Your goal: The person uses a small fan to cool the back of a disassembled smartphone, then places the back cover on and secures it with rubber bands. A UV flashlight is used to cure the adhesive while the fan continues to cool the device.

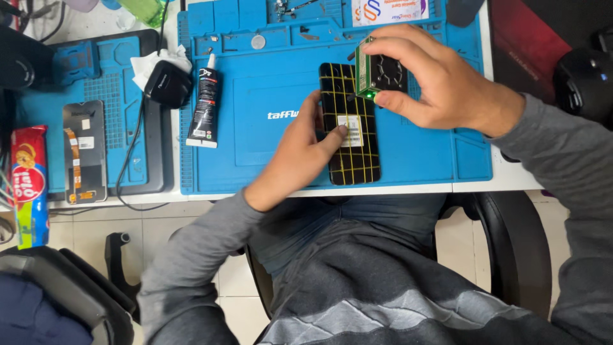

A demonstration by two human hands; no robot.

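**Phone pinned on mat, fan unit held over its top**

Biggest item was the blue mat (pixel 434 153), covering most of the white surface (pixel 504 179) in front of the person. A 2nd, smaller mat (pixel 128 76) lay to the left w/ a screen panel (pixel 84 150) flat on it, ribbon side up. A red snack pack (pixel 29 185) sat at the far left edge.

The phone (pixel 357 163), black w/ a yellow grid across its back and a small white sticker near centre, lay flat on the blue mat, long side running toward the person. Left hand (pixel 297 156) rested on the mat just beside it, fingers pressed on the phone's left edge and sticker area; grip not wrapped round, more a flat hold-down.

Right hand (pixel 447 86) had its grip closed on a small fan unit (pixel 380 71), green-sided w/ a black fan face, held at the phone's top right corner. Whether it touched the phone: can't tell.

Left of the phone, a black glue tube (pixel 205 108) lay on the mat's edge, near a black charger (pixel 167 83) sitting by a white tissue (pixel 148 62).
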